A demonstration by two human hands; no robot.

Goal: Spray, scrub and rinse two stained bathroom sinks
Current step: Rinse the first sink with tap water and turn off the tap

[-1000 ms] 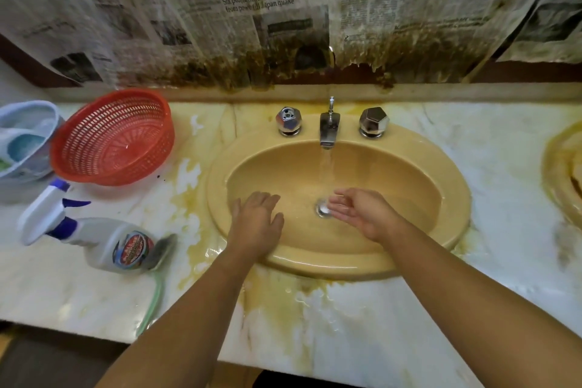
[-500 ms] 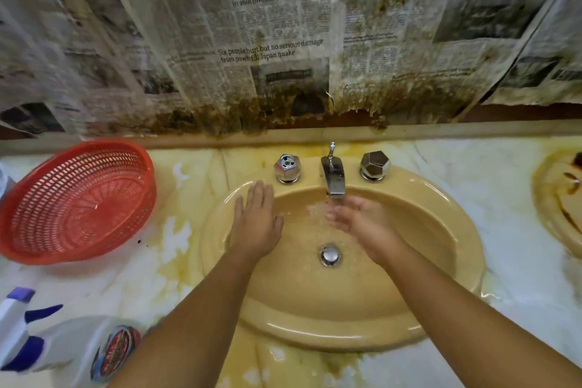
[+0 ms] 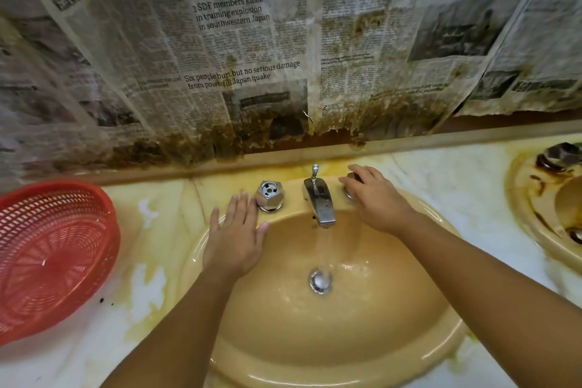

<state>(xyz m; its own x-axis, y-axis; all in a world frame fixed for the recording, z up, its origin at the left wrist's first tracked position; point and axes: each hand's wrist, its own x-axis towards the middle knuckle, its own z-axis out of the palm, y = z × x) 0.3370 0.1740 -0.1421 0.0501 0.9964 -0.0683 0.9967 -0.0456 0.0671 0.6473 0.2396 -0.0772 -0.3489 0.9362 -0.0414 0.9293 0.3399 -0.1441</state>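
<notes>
From my head camera: my right hand (image 3: 376, 198) is curled over the right tap knob (image 3: 350, 178), fingers wrapped on it so that only a sliver of metal shows. My left hand (image 3: 236, 236) lies flat and spread on the back-left rim of the yellow sink (image 3: 409, 340), holding nothing, fingertips just beside the left tap knob (image 3: 268, 195). Water runs from the chrome spout (image 3: 319, 201) down to the drain (image 3: 320, 281).

The knob is faceted hard metal, and I judge it will be slick under wet fingers, so I'd pinch it across opposite flats rather than palm it. The basin is rigid glazed ceramic, fixed in the marble desk (image 3: 472, 205); it looks wet and slippery, fine to lean on at the rim but not to grip.

The second sink (image 3: 535, 217) sits at the far right, with dark brown stains around its rim. A red plastic basket (image 3: 53, 255) lies tilted on the left.
</notes>
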